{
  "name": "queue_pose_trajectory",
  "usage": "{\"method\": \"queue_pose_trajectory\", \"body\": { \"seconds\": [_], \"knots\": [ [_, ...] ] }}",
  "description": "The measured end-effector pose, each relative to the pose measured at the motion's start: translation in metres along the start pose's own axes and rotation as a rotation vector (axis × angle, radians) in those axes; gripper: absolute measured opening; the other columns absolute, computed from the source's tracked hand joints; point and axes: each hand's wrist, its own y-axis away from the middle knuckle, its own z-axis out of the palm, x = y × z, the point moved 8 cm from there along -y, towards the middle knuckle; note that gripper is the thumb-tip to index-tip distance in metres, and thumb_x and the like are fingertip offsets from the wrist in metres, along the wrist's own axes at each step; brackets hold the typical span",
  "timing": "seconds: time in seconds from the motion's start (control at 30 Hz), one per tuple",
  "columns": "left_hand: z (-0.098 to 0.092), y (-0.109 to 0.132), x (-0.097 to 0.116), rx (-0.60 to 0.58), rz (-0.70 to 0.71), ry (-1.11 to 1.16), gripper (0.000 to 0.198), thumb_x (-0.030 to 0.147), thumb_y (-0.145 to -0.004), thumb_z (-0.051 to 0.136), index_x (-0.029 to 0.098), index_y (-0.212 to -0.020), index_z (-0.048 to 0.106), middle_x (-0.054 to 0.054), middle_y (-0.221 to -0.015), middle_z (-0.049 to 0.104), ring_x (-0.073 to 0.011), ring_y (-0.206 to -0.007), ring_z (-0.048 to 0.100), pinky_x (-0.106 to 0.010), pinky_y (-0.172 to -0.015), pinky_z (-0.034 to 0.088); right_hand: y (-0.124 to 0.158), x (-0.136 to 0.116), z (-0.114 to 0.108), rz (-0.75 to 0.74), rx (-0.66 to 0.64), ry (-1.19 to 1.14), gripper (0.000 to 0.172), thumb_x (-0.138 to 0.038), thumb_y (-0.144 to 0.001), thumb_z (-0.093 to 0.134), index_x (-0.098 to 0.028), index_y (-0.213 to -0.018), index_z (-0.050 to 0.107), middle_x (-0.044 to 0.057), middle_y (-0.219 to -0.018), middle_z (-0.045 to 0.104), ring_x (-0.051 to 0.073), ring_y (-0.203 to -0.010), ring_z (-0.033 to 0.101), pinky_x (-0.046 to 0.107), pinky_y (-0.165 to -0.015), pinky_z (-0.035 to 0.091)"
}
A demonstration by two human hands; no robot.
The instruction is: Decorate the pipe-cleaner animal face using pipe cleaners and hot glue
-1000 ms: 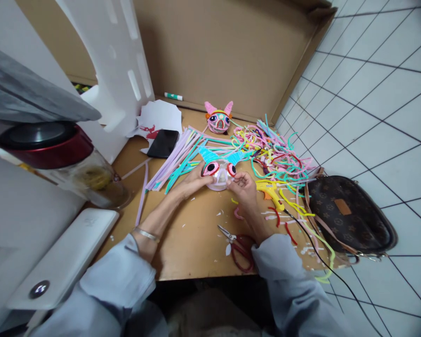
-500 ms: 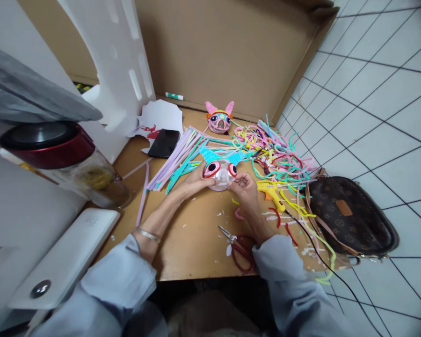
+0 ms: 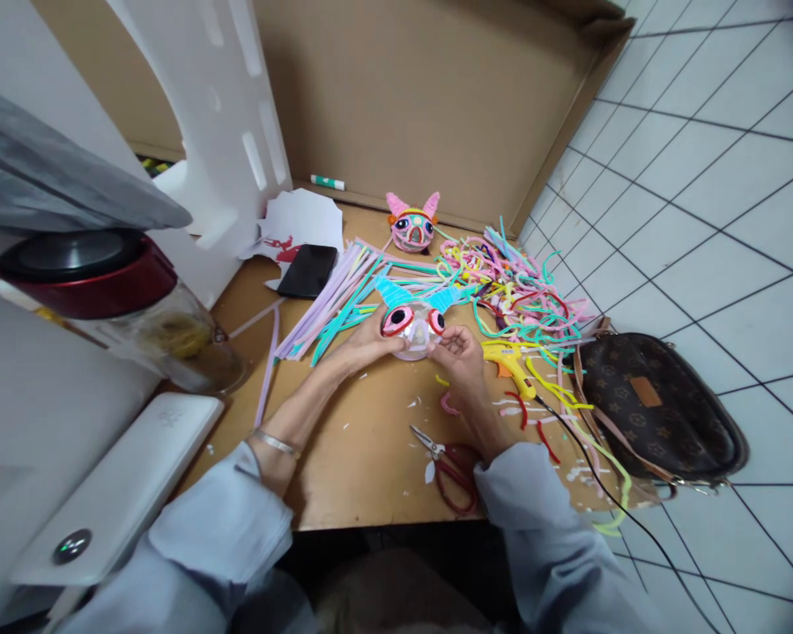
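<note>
Head view: the left hand [image 3: 363, 345] cups the mask [image 3: 415, 324] from its nine o'clock side, fingers curled against the rim beside the left red eye, while the right hand [image 3: 459, 348] pinches at the rim near the right eye, at about four o'clock; what sits between those fingertips is too small to tell. The mask rests on the board [image 3: 363, 458] mid-table, blue horns pointing to twelve. To do this well, I judge the left hand should brace firmly so the light shell does not slide, and the right should press only with fingertips, since the glue gun [image 3: 510, 361] lies just beside it at three o'clock. Scissors [image 3: 450, 464] lie at six o'clock; loose stems [image 3: 522, 291] pile up at two o'clock, a finished head [image 3: 411, 224] at twelve.
</note>
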Motion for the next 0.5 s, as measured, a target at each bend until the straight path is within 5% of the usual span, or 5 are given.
{"method": "queue_pose_trajectory", "body": {
  "seconds": [0.5],
  "knots": [
    [0.0004, 0.0005, -0.0003, -0.009, 0.002, -0.043, 0.065, 0.035, -0.058, 0.067, 0.014, -0.118, 0.054, -0.008, -0.117, 0.068, -0.0304, -0.109, 0.062, -0.041, -0.1, 0.05, -0.0036, 0.0022, -0.0019, -0.004, -0.034, 0.052, 0.046, -0.037, -0.05, 0.085, -0.022, -0.078, 0.052, -0.01, -0.063, 0.052, 0.008, -0.057, 0.048, 0.021, -0.055, 0.041]
  ]
}}
